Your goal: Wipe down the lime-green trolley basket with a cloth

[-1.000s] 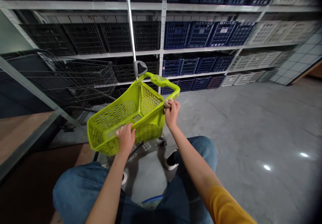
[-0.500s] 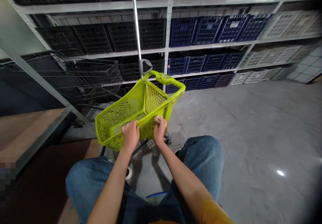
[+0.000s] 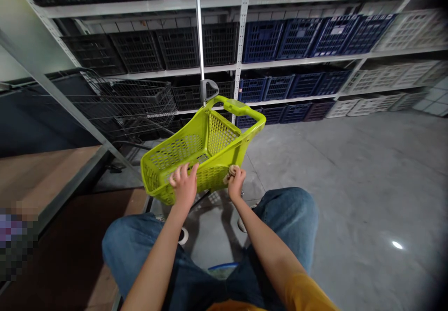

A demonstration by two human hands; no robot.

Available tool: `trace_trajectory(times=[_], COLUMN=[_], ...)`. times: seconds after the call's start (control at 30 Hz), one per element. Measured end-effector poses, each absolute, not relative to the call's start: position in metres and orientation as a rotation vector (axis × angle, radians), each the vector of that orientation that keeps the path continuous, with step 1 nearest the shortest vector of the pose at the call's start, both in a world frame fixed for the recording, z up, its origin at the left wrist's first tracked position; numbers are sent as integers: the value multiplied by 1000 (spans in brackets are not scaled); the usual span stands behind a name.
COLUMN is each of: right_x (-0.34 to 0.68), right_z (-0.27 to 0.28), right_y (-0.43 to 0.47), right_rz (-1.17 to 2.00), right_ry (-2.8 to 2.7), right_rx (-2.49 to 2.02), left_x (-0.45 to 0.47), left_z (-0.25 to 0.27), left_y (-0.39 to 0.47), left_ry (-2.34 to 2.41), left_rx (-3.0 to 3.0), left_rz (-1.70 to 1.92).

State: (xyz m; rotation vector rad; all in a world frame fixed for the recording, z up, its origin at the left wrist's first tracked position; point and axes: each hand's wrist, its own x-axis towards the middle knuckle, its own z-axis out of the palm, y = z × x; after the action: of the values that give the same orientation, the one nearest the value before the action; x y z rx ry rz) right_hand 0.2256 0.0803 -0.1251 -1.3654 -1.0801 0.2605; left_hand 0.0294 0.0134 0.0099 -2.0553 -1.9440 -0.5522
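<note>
A lime-green plastic shopping cart [image 3: 224, 158] with perforated sides stands in front of my knees, its handle to the upper right. My left hand [image 3: 185, 185] is at the cart's near rim with fingers spread and thumb raised; whether it touches the rim I cannot tell. Bunched in my right hand [image 3: 237, 186] is a pale, crumpled cloth [image 3: 231, 171], held beside the near side wall toward the handle end. The fingers of that hand are closed around it, and part of the cloth is hidden by them.
Shelving [image 3: 157, 74] behind the cart holds rows of black crates [image 3: 177, 47], blue crates [image 3: 301, 38] and white crates [image 3: 395, 75]. A dark wire shopping cart [image 3: 140, 99] stands at left. A metal-framed wooden shelf [image 3: 52, 162] flanks my left knee. Grey floor [image 3: 350, 185] extends right.
My left hand has loosened from the rim and its fingers have spread. The right hand has come slightly away from the side wall with the cloth. The whole view has shifted a little.
</note>
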Motion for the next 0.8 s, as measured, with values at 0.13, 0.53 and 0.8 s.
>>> trace_trajectory(times=[0.13,0.53,0.8], right_x=[180,199,198], right_z=[-124,-162,-153], right_y=[72,67,72], right_rz=[286,233,154], right_ry=[-995,-1366,-1138], right_rx=[-1388,-1341,-1406], left_x=[35,7,13], left_z=[-12,-27,-39], left_y=[2,20,29], left_ry=[-1949,-1936,-1928], left_rx=[-1955,-1966,-1989], left_rz=[-555,-569,-626])
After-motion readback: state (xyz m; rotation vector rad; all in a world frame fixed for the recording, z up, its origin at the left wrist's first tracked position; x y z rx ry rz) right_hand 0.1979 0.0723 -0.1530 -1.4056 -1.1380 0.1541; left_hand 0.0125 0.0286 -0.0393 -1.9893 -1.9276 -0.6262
